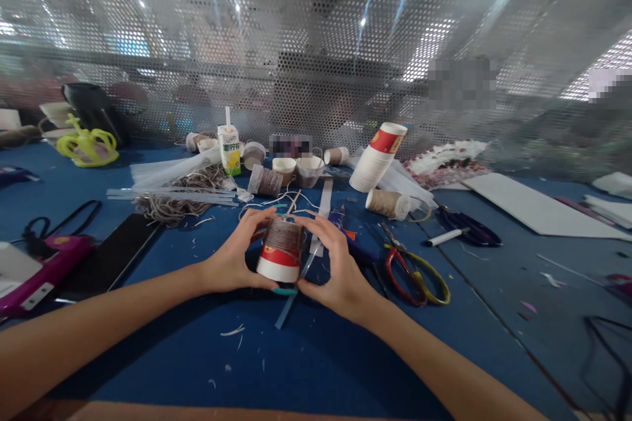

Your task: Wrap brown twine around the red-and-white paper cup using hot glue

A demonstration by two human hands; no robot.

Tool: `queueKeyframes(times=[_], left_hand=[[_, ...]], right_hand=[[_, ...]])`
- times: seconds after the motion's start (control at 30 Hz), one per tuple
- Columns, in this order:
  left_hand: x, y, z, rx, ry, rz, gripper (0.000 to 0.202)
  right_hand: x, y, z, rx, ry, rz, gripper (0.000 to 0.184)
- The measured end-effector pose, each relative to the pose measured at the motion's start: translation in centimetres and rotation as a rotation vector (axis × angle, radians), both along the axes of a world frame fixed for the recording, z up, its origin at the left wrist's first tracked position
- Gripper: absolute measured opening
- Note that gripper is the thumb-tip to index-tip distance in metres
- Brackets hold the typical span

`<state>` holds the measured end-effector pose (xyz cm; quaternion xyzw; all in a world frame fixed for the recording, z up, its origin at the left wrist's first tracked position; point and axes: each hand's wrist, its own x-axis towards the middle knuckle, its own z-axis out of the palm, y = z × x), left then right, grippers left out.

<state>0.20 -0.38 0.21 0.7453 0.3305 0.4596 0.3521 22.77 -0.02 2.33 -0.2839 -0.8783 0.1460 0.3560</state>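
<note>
A paper cup is held upside down between both hands, just above the blue table. Grey-brown yarn wraps its upper part, while a red band and white rim show below. My left hand grips the cup from the left, with the thumb near the rim and the fingers over the top. On the right side my right hand closes round it in the same way. Behind the cup lie thin white cords and a flat pale strip. A clear glue stick lies just in front of it.
Scissors with red and yellow handles lie to the right. A stack of paper cups leans at the back. Loose grey yarn and a juice carton are behind left. A magenta glue gun lies beside a black phone.
</note>
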Motion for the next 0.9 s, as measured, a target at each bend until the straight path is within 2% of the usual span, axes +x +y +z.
queueKeyframes(times=[0.13,0.23,0.27,0.37,0.43,0.53,0.63,0.8,0.9], left_hand=[[0.0,-0.1,0.2,0.04,0.019,0.037,0.096],[-0.1,0.2,0.0,0.051,-0.047,0.052,0.091],[-0.1,0.4,-0.1,0.073,-0.082,0.059,0.091],[-0.2,0.8,-0.4,0.156,-0.164,0.09,0.09],[-0.1,1.0,-0.5,0.188,-0.191,0.105,0.088],[0.1,0.8,-0.4,0.158,-0.224,0.103,0.082],[0.2,0.5,-0.4,0.092,-0.254,0.101,0.075],[0.2,0.6,-0.6,0.034,-0.245,0.156,0.07],[0.2,0.7,-0.5,0.033,-0.245,0.204,0.072]], right_hand=[[0.0,-0.1,0.5,0.082,0.053,0.0,0.091],[1.3,1.1,0.8,0.123,0.029,0.015,0.104],[1.9,1.5,1.0,0.122,-0.012,0.006,0.102],[3.9,2.7,2.0,-0.008,-0.129,-0.112,0.077],[4.8,3.2,2.8,-0.067,-0.294,-0.232,0.064],[5.0,3.5,3.5,-0.075,-0.57,-0.47,0.053],[4.2,3.2,3.5,-0.086,-0.756,-0.583,0.035],[3.7,3.5,3.1,-0.153,-0.787,-0.664,0.021],[4.6,4.5,3.4,-0.132,-0.582,-0.645,0.016]])
